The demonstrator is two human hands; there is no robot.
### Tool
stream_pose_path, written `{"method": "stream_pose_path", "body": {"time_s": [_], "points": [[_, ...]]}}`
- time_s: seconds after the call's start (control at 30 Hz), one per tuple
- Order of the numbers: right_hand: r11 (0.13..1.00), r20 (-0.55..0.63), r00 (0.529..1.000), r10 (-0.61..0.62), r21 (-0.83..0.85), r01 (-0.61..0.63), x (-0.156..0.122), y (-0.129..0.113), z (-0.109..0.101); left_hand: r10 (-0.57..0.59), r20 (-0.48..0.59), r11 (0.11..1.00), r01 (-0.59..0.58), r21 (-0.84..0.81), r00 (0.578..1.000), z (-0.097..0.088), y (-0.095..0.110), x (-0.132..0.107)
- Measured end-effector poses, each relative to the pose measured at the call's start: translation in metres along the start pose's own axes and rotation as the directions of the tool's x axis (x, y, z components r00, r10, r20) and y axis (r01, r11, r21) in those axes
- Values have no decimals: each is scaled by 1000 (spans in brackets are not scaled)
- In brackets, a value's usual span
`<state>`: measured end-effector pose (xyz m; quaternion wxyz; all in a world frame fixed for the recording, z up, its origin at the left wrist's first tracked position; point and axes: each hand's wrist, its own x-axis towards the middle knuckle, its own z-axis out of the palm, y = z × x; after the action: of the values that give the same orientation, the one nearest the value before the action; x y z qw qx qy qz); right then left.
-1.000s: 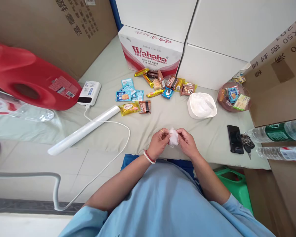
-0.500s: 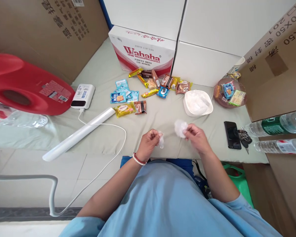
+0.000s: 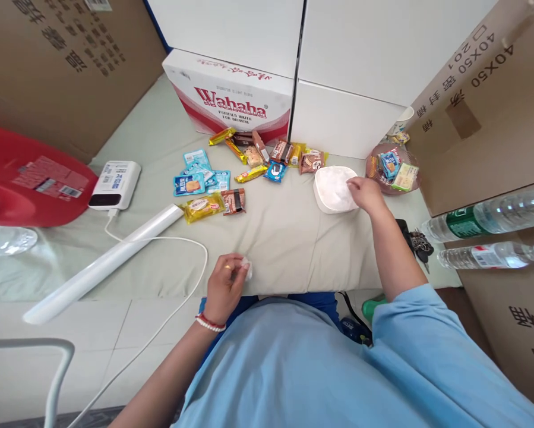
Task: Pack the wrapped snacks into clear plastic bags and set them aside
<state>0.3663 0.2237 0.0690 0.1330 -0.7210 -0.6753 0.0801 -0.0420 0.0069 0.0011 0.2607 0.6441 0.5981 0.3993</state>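
My left hand (image 3: 228,285) is closed in a pinch on a small piece of thin, see-through plastic film (image 3: 247,268), just above the front of the cloth-covered surface. Over the right rim of a white plastic bowl (image 3: 335,206) is my right hand (image 3: 368,195), its fingers pressed together. Crumpled, whitish, filmy material (image 3: 338,185) fills the bowl. My right fingertips reach into that material, and whatever is between them blends in with it.
Blue snack packets (image 3: 189,184), a yellow packet (image 3: 203,207) and a brown packet (image 3: 234,201) lie left of centre. Several more snacks sit before the Wahaba-style water carton (image 3: 233,104). A white tube (image 3: 106,261), cable, power bank (image 3: 115,184), snack basket (image 3: 394,189) and bottles (image 3: 489,223) surround them.
My right hand has carried a whitish wad from the front middle up to the bowl. My left hand keeps its piece of film. The whole view has shifted.
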Motion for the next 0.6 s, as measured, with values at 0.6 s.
{"method": "stream_pose_path", "body": {"time_s": [0.6], "points": [[922,-289,895,339,-89,-378,77,157,-10,143,-74,964,-122,238,987,7,-16,-15]]}}
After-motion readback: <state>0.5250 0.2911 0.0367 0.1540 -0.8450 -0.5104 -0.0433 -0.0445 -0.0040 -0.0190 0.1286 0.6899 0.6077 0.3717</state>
